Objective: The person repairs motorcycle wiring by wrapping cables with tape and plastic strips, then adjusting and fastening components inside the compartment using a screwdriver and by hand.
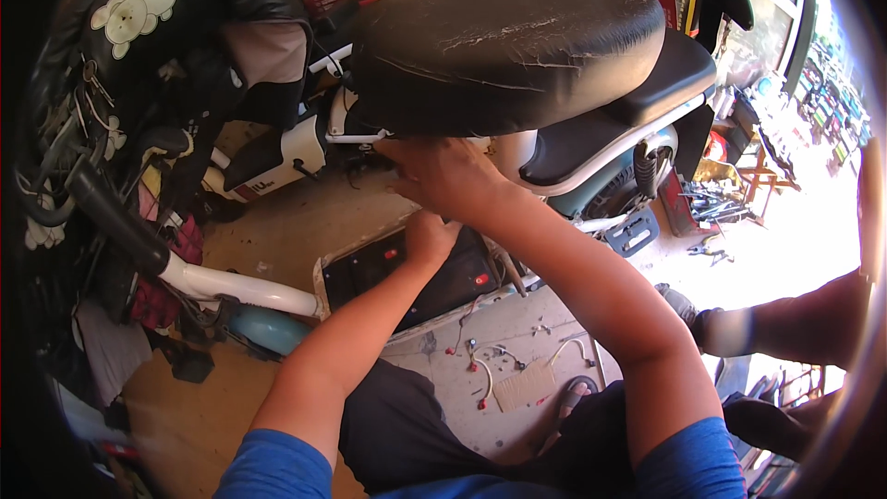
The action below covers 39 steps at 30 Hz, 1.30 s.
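Observation:
An electric scooter with a worn, cracked black seat [517,46] stands in front of me. My right hand [448,176] is just below the seat's near edge, its fingers bent and pointing left; what they grip is hidden. Lower and slightly left, my left hand [432,238] is closed above the scooter's floor compartment, and I cannot make out what is in it. Black batteries [365,268] with red terminal caps lie in that compartment, partly covered by my left forearm. The compartment's pale rim [321,291] joins the white frame tube [231,285].
Loose cables [482,374] and a cardboard piece [525,386] lie on the floor by my foot. A second scooter [601,148] stands behind the seat. At right are another person's leg [785,328] and a red tool tray [682,203]. A black handlebar cover [176,9] hangs at left.

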Motion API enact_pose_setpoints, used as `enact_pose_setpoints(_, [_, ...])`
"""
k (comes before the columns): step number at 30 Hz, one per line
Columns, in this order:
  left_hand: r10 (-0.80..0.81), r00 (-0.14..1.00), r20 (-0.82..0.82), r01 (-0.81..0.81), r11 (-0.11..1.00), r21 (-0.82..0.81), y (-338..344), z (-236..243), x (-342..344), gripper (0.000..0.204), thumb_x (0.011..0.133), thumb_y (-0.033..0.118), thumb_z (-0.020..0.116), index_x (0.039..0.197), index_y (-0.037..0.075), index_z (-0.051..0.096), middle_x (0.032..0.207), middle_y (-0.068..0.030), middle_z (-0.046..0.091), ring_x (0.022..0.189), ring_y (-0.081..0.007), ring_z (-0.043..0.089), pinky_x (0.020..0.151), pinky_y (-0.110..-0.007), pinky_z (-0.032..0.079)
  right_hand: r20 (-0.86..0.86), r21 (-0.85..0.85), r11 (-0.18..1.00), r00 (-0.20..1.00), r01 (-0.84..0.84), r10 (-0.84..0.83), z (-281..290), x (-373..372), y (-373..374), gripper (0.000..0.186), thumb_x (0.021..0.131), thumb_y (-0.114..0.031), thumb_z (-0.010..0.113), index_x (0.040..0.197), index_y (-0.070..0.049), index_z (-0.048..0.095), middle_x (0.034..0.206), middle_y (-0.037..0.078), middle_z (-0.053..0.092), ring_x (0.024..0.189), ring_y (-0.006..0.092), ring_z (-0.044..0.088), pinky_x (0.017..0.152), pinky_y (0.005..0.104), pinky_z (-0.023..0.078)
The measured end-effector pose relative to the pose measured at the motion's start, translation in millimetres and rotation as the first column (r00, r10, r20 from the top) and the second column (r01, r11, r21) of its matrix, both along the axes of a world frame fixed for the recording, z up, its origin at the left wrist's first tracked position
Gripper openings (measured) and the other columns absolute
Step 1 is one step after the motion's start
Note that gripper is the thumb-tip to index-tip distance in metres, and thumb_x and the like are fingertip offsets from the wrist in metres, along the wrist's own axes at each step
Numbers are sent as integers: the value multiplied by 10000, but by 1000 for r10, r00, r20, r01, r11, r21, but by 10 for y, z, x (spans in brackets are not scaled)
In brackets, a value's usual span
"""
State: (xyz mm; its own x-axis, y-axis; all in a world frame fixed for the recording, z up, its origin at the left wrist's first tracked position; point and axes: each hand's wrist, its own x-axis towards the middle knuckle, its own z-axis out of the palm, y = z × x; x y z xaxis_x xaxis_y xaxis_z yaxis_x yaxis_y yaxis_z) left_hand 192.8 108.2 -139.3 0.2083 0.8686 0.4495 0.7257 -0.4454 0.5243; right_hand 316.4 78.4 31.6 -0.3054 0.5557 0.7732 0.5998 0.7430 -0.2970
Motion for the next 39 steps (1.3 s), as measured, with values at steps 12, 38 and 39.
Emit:
enact_pose_setpoints(12, [-38, 994, 103, 28, 995, 95, -66, -33, 68, 316, 831, 301, 838, 882, 4, 741, 822, -230, 715, 794, -435, 699, 689, -495, 537, -111, -223, 974, 994, -43, 18, 18, 97, -37, 339, 812, -179, 736, 1128, -64, 693, 997, 208, 711, 953, 407, 691, 859, 501, 551])
enact_pose_setpoints(38, [-36, 995, 92, 37, 999, -8, -118, 44, 82, 324, 797, 269, 855, 936, 0, 743, 872, -224, 729, 846, -429, 704, 740, -483, 555, 99, 34, 990, 985, 139, -141, -131, 35, 230, 371, 877, -181, 662, 1227, -64, 686, 1082, 220, 726, 990, 404, 708, 891, 477, 566])
enact_pose_setpoints(39, [-34, 995, 92, 36, 999, -16, -100, -17, 96, 324, 797, 269, 855, 936, 0, 743, 872, -224, 729, 846, -429, 704, 740, -483, 555, 125, -2, 994, 987, 105, -104, -188, 97, 246, 366, 879, -184, 663, 1225, -66, 688, 1069, 216, 729, 973, 404, 711, 885, 474, 569])
